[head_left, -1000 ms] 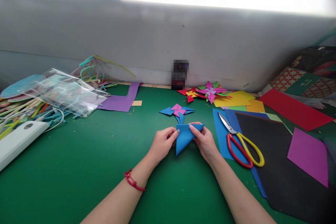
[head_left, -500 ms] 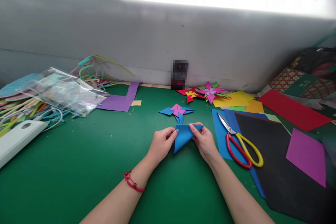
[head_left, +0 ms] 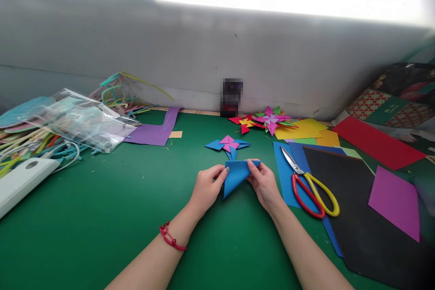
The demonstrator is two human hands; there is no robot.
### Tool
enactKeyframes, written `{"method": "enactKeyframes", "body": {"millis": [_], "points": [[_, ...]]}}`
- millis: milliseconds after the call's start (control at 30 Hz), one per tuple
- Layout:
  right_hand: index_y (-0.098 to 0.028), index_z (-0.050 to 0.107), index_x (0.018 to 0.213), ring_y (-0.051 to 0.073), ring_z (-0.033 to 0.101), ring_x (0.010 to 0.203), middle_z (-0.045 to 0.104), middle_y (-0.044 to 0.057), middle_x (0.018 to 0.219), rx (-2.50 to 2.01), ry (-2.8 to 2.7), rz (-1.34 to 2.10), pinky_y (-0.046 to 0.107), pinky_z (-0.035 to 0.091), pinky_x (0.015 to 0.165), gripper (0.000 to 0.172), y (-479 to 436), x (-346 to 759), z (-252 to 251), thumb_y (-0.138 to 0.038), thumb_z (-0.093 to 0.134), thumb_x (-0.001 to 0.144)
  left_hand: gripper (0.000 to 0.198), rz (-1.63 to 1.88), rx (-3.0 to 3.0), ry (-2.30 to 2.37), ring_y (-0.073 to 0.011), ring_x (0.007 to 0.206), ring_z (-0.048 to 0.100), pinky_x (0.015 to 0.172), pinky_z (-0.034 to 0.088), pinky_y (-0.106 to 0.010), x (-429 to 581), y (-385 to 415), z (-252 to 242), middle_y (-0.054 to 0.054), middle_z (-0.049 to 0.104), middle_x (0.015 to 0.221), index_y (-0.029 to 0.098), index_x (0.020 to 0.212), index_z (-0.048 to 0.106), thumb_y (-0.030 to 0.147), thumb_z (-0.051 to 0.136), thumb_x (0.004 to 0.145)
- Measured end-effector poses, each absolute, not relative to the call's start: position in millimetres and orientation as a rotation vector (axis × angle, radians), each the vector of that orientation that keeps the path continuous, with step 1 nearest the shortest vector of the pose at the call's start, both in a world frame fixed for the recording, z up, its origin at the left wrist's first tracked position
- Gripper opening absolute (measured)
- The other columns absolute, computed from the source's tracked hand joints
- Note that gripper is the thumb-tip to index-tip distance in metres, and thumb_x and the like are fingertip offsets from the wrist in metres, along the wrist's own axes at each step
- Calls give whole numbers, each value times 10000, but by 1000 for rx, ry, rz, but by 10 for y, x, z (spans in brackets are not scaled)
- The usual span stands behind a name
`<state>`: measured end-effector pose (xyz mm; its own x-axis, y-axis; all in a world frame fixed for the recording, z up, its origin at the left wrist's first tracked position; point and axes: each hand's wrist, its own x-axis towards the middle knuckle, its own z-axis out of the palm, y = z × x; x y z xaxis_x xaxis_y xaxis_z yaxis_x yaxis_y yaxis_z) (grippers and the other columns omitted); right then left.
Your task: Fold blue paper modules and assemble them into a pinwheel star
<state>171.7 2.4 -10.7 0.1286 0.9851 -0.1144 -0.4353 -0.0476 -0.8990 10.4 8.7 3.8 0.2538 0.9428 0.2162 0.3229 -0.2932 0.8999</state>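
A blue sheet of paper [head_left: 235, 177], folded into a triangle, is held between my two hands above the green table. My left hand [head_left: 210, 186] pinches its left corner between thumb and fingers. At the upper right edge, my right hand [head_left: 264, 182] grips the paper with the thumb on top and fingers behind. Just beyond the triangle lies a pink and blue folded paper flower [head_left: 228, 142], with one blue petal pointing toward me. To the right, scissors [head_left: 301, 173] with one red and one yellow handle rest on blue paper [head_left: 282, 186].
Finished paper flowers [head_left: 271, 118] lie against the wall near yellow sheets [head_left: 299, 129]. A black board [head_left: 343, 190], a purple sheet [head_left: 396, 201] and a red sheet [head_left: 374, 140] are at right. Pipe cleaners [head_left: 44, 140], a clear bag [head_left: 84, 120] and a white device [head_left: 27, 181] fill the left.
My right thumb has shifted slightly along the top edge of the blue paper. Both hands keep their hold, and the camera view has moved very little.
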Motion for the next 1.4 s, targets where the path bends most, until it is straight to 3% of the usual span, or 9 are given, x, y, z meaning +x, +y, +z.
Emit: {"method": "enactKeyframes", "body": {"millis": [733, 1067, 1400], "points": [[-194, 591, 703, 83, 502, 595, 563, -42, 670, -985, -756, 1277, 185, 429, 576, 159, 29, 1716, -119, -315, 690, 672, 273, 1022, 1758, 1159, -83, 546, 335, 528, 269, -200, 103, 93, 16, 37, 366, 572, 159, 645, 480, 330, 410, 846], [-188, 640, 862, 159, 595, 674, 647, 23, 771, -954, -775, 1299, 263, 474, 598, 222, 31, 1721, -111, -371, 618, 738, 272, 1066, 1728, 1210, -85, 536, 327, 508, 265, -199, 93, 103, 2, 34, 368, 569, 157, 649, 504, 342, 426, 833], [-202, 638, 873, 182, 625, 709, 682, 20, 764, -981, -798, 1263, 281, 483, 620, 224, 36, 1727, -125, -374, 626, 731, 269, 1063, 1748, 1214, -81, 535, 331, 510, 272, -197, 95, 93, 12, 34, 378, 571, 159, 644, 504, 335, 430, 833]]}}
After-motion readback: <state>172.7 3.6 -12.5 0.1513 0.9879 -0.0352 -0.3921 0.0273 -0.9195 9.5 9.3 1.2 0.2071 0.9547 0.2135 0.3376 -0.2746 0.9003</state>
